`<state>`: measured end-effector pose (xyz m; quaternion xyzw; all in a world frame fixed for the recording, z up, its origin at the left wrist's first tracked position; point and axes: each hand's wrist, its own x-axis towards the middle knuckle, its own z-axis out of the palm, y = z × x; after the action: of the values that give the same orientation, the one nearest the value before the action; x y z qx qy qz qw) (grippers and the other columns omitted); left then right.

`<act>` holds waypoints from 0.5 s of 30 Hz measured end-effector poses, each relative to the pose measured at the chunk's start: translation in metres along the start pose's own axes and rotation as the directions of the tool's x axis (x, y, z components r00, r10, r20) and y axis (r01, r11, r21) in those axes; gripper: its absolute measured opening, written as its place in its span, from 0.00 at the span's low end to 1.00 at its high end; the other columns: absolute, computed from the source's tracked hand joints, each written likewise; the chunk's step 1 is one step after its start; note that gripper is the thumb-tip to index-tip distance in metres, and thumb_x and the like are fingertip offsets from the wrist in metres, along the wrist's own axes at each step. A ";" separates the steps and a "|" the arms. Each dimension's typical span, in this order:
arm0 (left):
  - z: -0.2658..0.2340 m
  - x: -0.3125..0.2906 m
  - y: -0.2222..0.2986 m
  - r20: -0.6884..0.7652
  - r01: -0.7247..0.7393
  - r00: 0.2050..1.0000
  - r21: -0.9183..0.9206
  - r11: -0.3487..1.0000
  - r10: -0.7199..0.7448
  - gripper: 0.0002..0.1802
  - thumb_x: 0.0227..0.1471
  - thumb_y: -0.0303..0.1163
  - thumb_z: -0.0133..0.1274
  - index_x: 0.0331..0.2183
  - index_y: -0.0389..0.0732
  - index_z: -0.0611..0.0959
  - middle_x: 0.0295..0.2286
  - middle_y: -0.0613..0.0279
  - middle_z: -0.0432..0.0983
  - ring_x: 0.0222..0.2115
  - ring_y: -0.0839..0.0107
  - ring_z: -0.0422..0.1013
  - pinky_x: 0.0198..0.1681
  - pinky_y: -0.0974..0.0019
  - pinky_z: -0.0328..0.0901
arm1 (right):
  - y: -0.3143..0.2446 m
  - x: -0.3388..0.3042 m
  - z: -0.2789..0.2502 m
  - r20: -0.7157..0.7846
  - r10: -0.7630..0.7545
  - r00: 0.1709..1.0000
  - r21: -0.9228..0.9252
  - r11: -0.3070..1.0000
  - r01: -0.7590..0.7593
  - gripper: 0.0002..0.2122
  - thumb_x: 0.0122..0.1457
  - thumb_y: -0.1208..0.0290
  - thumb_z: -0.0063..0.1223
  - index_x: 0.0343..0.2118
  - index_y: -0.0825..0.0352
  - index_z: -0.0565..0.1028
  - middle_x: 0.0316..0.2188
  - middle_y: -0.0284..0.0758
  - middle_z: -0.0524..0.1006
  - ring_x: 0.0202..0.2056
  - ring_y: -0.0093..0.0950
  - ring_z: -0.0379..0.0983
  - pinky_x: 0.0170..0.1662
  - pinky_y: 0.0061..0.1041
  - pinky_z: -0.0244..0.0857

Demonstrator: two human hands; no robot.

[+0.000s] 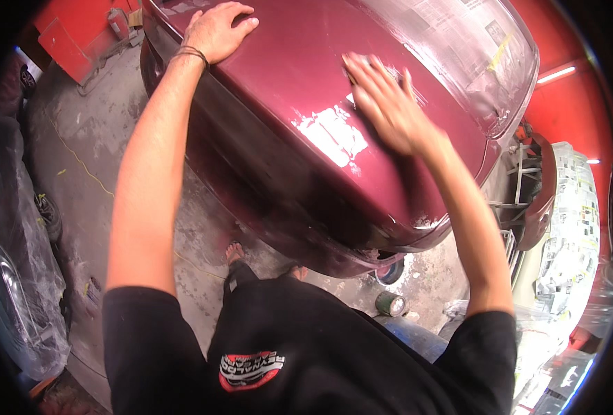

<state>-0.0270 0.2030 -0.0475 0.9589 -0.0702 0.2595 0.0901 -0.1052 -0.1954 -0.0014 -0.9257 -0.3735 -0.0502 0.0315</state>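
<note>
The right hand [387, 104] lies stretched out, palm down, over the dark red lid [279, 66] of a car, its fingers long and straight, one standing off from the others, and clamped on nothing that shows. Its outline is blurred, which suggests quick motion. Whether a thin cloth or pad sits under the palm cannot be told; pale patches by the fingers may be glare.

The left hand [220, 31] rests palm down near the lid's edge, thumb apart from the fingers, gripping nothing; it seems to steady the body. A dark band [192, 52] circles that wrist.

The lid is directly in front of the person, sloping down to the bumper [286, 235], with the covered window [469, 41] beyond the right hand. A bright reflection [331, 135] breaks over the gloss, just beside that hand on the near side.

The step in hand looks to be a flat-handed pass across the lid, either wiping or feeling the surface. A further stroke would call for a flat palm, light and even pressure, and a path that overlaps the last. The left hand, bearing some weight perhaps, would best press gently, and the band should stay clear of the finish.
</note>
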 end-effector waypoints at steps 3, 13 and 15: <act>-0.005 0.000 0.023 0.008 0.026 1.000 -0.083 0.996 -0.025 0.28 0.65 0.55 0.51 0.57 0.50 0.82 0.61 0.59 0.75 0.64 0.60 0.68 0.69 0.43 0.55 | -0.033 -0.147 -0.030 0.156 0.094 0.983 0.028 0.995 -0.099 0.29 0.77 0.55 0.31 0.76 0.61 0.55 0.77 0.38 0.54 0.78 0.45 0.42 0.75 0.63 0.22; -0.036 -0.008 0.051 0.069 0.140 0.989 -0.229 0.963 -0.128 0.26 0.61 0.49 0.56 0.53 0.43 0.84 0.56 0.55 0.79 0.61 0.58 0.70 0.68 0.44 0.55 | -0.077 -0.055 -0.036 0.242 -0.127 0.962 0.100 0.989 0.105 0.30 0.77 0.49 0.32 0.76 0.59 0.55 0.77 0.37 0.55 0.78 0.43 0.41 0.75 0.66 0.28; -0.030 -0.006 0.052 0.047 0.130 0.991 -0.254 0.959 -0.122 0.23 0.65 0.46 0.50 0.53 0.44 0.84 0.56 0.57 0.79 0.62 0.60 0.69 0.69 0.42 0.54 | -0.076 0.022 -0.011 0.064 -0.253 0.965 0.063 0.966 0.249 0.30 0.77 0.46 0.30 0.76 0.56 0.54 0.77 0.35 0.54 0.78 0.41 0.42 0.74 0.69 0.34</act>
<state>-0.0558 0.1587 -0.0179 0.9457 -0.0432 0.2272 0.2285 -0.1431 -0.1265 0.0141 -0.8709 -0.4900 -0.0107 0.0368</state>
